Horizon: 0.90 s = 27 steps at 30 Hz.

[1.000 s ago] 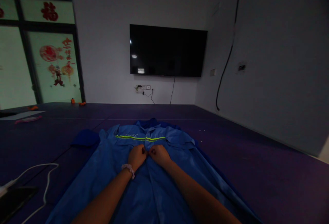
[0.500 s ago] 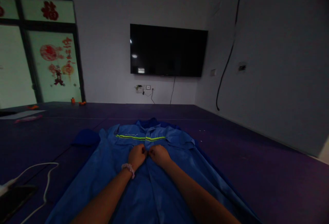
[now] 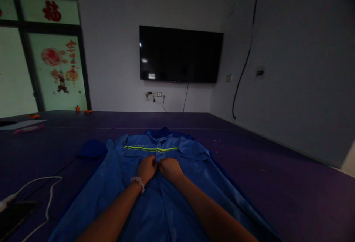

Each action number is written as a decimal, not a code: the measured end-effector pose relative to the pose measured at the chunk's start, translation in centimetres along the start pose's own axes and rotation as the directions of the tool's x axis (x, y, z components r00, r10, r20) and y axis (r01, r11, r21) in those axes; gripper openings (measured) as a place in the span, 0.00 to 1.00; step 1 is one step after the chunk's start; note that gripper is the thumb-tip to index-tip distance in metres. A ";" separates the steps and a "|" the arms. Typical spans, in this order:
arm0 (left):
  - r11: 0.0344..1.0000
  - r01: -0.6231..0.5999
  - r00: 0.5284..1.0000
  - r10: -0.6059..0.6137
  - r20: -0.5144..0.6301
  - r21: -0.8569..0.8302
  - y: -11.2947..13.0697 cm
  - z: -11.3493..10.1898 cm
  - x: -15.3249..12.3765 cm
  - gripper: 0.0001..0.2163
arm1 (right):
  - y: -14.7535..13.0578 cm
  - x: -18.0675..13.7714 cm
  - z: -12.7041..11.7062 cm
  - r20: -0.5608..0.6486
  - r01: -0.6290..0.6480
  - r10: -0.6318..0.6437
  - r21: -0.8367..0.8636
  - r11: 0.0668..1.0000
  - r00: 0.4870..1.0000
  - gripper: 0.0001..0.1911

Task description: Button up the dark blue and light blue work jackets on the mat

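Note:
A blue work jacket (image 3: 138,212) with a yellow-green stripe across the chest lies spread out, its collar away from me. My left hand (image 3: 147,168), with a pale scrunchie (image 3: 138,183) on the wrist, pinches the jacket's front edge just below the stripe. Close beside it, my right hand (image 3: 169,168) is closed on the same front placket. The fingertips of both hands nearly meet at the centre line. Whatever small part lies between them, such as a button, is hidden by the fingers.
The jacket rests on a dark purple surface (image 3: 277,182). Left of it are a blue cap (image 3: 92,148), a phone (image 3: 16,216) and a white cable (image 3: 51,197). Several small orange things lie near the door (image 3: 59,71). A television (image 3: 181,55) hangs on the far wall.
Both hands stay at the same spot on the placket. The right fingers have curled slightly more and the fingertips have shifted a little. The view has moved very slightly.

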<state>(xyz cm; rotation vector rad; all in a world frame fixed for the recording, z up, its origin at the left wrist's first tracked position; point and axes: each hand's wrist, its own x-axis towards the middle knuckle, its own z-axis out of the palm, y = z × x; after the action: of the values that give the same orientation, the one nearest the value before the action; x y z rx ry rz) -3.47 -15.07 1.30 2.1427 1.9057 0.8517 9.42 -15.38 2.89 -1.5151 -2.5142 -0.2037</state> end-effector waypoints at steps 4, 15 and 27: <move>1.000 0.015 1.000 -0.015 0.023 0.007 0.2 -0.1 0.0 0.06 | -0.2 0.1 0.1 -0.006 -0.023 0.023 0.004 1.000 1.000 0.17; 0.998 0.032 0.999 -0.033 0.022 0.048 0.3 -0.1 0.0 0.06 | 0.6 0.1 0.4 -0.026 -0.045 0.047 0.071 0.996 0.999 0.16; 0.997 0.055 0.998 -0.057 0.040 0.053 0.4 -0.2 0.1 0.05 | 0.7 0.2 0.9 -0.038 -0.115 0.122 0.153 0.982 0.992 0.15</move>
<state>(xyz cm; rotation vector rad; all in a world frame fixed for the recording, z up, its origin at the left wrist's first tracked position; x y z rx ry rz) -3.17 -15.13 1.67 2.1075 1.9782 0.7492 9.82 -14.70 2.12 -1.5737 -2.3353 -0.0305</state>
